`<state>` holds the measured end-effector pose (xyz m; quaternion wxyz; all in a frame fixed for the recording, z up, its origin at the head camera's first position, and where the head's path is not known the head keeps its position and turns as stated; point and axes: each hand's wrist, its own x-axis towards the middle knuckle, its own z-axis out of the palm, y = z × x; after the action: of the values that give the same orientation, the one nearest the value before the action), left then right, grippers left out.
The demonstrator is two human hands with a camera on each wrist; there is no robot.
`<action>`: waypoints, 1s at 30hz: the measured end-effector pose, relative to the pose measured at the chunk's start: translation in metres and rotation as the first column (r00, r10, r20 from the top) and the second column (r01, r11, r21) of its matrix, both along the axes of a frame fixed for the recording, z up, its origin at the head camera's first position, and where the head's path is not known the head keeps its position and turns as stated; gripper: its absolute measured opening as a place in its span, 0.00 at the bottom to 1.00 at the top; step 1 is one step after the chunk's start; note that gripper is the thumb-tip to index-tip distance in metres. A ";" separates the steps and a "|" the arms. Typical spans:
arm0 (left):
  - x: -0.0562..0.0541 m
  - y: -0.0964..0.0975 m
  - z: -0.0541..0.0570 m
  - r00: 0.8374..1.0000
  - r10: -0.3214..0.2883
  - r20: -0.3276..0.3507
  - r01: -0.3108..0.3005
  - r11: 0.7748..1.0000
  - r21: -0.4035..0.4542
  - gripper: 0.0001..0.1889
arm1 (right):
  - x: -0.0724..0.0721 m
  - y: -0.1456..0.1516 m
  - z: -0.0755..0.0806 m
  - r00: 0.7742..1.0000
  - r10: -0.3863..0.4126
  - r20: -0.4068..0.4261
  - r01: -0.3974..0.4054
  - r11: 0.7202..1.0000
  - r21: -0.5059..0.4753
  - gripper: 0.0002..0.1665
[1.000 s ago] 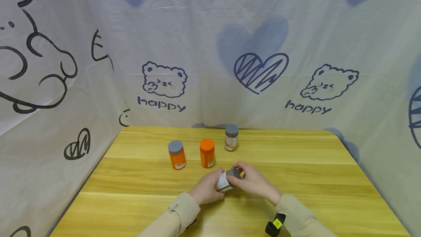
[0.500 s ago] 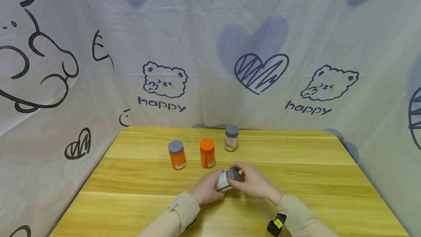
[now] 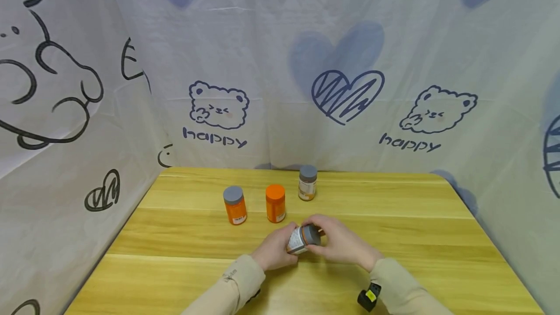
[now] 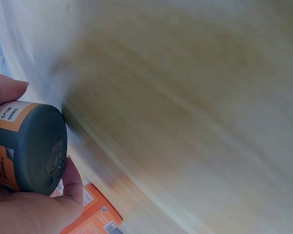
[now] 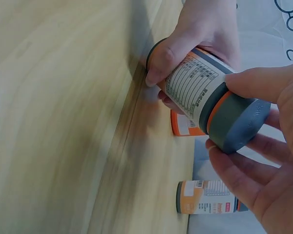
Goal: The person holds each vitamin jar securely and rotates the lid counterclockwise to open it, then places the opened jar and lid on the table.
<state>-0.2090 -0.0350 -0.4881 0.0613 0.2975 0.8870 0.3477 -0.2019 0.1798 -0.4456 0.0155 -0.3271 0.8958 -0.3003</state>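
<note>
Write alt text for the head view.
A person's left hand grips a tilted jar while the right hand holds its grey cap, at a wooden table backed by doodle-printed cloth. Behind stand three jars, left to right: a grey-lidded orange jar, an orange-lidded orange jar and, farthest back, a grey-lidded jar.

The word "happy" stands twice on the back cloth [image 3: 280, 135].

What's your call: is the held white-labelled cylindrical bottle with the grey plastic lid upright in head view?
No, the bottle tilts, left hand on its body, right hand at its grey lid.
</note>
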 end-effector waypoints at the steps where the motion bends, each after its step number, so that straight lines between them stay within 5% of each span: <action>1: 0.000 0.000 0.000 1.000 0.001 0.000 -0.001 1.000 -0.002 0.28 | 0.000 0.000 0.000 1.000 0.001 -0.009 -0.001 1.000 0.002 0.26; 19: -0.002 -0.002 -0.004 1.000 0.011 0.023 -0.011 1.000 -0.020 0.29 | 0.000 -0.004 -0.006 0.997 0.056 -0.060 -0.065 0.987 -0.145 0.15; 30: -0.004 -0.001 -0.004 1.000 0.009 0.002 -0.009 1.000 -0.021 0.29 | 0.000 -0.010 -0.005 1.000 -0.016 0.006 0.016 0.974 -0.224 0.10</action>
<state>-0.2126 -0.0361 -0.4923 0.0640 0.2926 0.8919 0.3387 -0.2017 0.1696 -0.4508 -0.0220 -0.3189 0.8588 -0.4004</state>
